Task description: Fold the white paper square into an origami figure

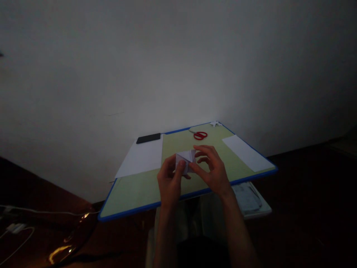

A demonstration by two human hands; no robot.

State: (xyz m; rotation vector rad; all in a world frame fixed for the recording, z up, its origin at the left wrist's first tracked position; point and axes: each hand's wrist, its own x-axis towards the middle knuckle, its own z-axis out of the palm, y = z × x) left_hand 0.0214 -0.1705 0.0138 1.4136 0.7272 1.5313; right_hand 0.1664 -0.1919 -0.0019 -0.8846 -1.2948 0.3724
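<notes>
Above the front middle of a green table with a blue rim, a small piece of folded white paper (182,158) is held up between both hands. My left hand (170,178) grips its left side, thumb pressed on the front face and fingers behind. At its right edge my right hand (211,168) pinches the paper between thumb and fingers, the index finger at the top corner. A diagonal fold line crosses the front face. The paper's back is hidden from me.
Red-handled scissors (200,135) lie beyond the hands. White sheets rest at left (143,158) and right (248,152); a dark flat device (148,138) lies on the left sheet. Paper scraps (215,123) sit in the far right corner, against the wall. Cables (55,212) run at left.
</notes>
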